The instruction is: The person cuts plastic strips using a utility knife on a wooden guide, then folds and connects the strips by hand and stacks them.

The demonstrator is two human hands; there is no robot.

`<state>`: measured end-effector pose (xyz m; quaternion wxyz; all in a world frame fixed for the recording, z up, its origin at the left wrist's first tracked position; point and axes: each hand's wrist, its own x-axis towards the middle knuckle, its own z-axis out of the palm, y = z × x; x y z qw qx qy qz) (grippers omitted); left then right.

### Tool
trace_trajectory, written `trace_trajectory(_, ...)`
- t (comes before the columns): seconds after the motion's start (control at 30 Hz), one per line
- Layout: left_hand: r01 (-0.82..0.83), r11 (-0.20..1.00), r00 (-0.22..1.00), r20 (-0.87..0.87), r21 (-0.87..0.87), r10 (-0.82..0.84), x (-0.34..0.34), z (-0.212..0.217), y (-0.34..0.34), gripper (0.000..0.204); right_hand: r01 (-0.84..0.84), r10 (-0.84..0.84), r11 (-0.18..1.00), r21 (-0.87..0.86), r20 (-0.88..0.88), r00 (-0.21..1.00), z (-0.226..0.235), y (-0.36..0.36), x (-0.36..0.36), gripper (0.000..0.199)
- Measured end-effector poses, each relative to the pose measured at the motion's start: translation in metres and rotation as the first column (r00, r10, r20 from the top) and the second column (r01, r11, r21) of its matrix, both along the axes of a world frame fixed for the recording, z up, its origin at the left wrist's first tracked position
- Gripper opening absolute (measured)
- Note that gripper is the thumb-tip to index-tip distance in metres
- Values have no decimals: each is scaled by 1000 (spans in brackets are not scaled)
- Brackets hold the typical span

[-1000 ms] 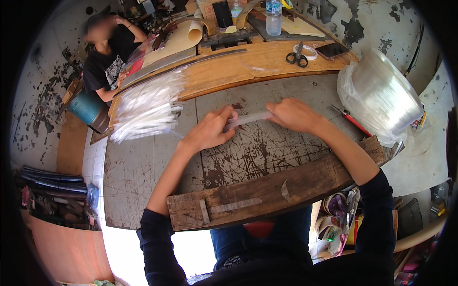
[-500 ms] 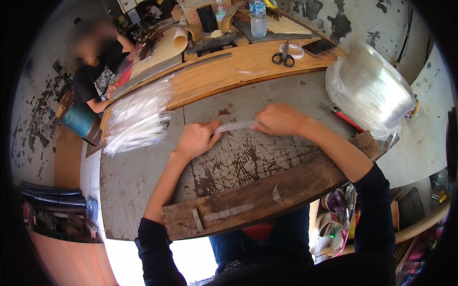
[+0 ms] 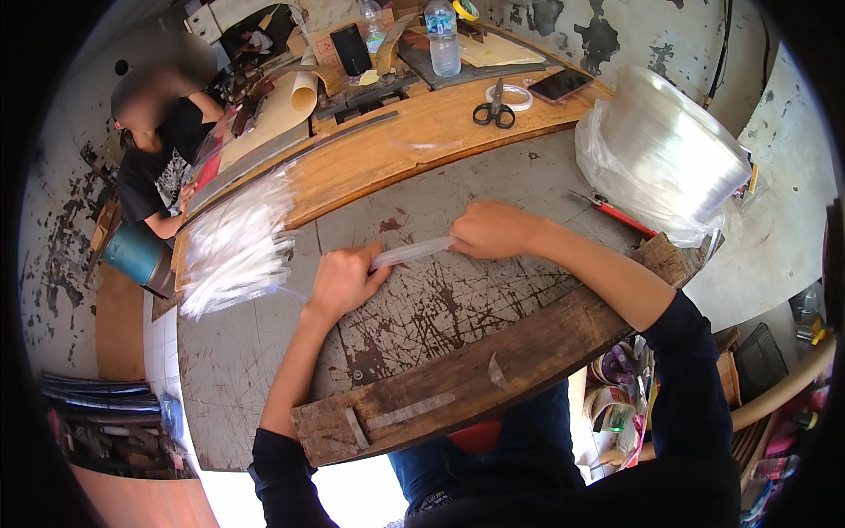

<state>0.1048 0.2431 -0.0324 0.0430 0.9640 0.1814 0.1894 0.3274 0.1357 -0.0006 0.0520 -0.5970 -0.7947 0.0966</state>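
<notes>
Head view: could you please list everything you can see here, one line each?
narrow clear plastic strip: one, clear, held flat on the table between both hands
scratched grey worktable: one, grey, centre
pile of clear plastic strips: one, whitish, table's left
large roll of clear plastic film: one, clear, table's right
red-handled tool: one, beside the roll
black scissors: one, wooden board behind
clear water bottle: one, far bench
seated person in black: one, far left
left hand: on strip's left end
right hand: on strip's right end
</notes>
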Motion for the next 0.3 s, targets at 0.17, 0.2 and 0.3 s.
trace_trajectory(0.17, -18, 1000, 1000, -19, -11, 18, -2, 0, 0, 16, -6, 6, 1000, 14, 4, 1000, -2, 0, 1, 29)
trace_trajectory(0.2, -19, 1000, 1000, -23, -10, 19, -2, 0, 1, 16, 0, 0, 1000, 27, -5, 1000, -1, -1, 0, 29)
trace_trajectory(0.3, -29, 999, 999, -22, -21, 29, -2, 2, -2, 19, 40, -38, 997, -71, 21, 999, 7, -4, -5, 29)
